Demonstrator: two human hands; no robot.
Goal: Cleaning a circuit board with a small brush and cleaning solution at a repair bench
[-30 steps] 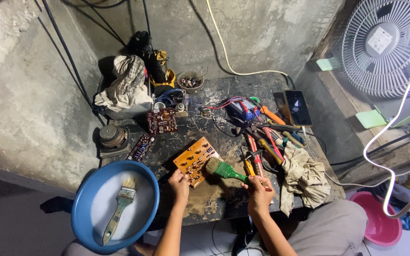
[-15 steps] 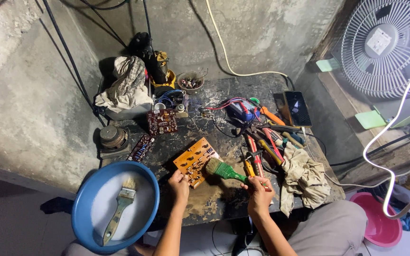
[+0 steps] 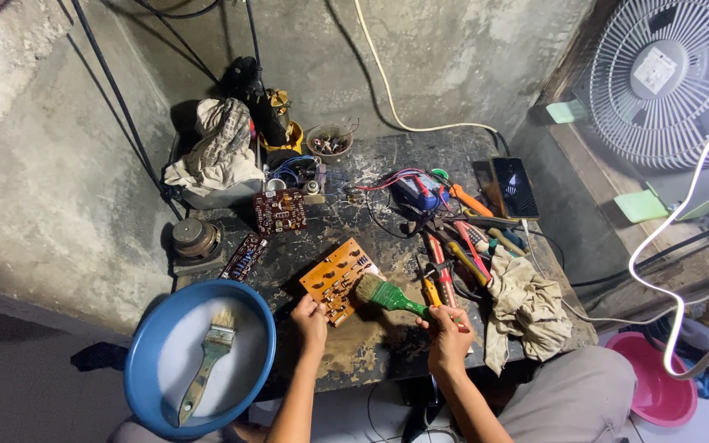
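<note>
Nothing has moved: right hand [image 3: 450, 332] holds green brush [image 3: 393, 296] against orange board [image 3: 336, 278].

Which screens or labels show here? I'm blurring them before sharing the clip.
Phone: far right of the bench, lying flat, dark rectangular screen with a faint glow.
Fan label: upper right, pale square sticker on the white fan's hub.
No packages or signs visible.

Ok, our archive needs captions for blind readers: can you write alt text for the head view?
A person's left hand holds an orange circuit board on a cluttered workbench while the right hand holds a green brush with its bristles at the board. A blue basin holding another brush sits at left.
</note>
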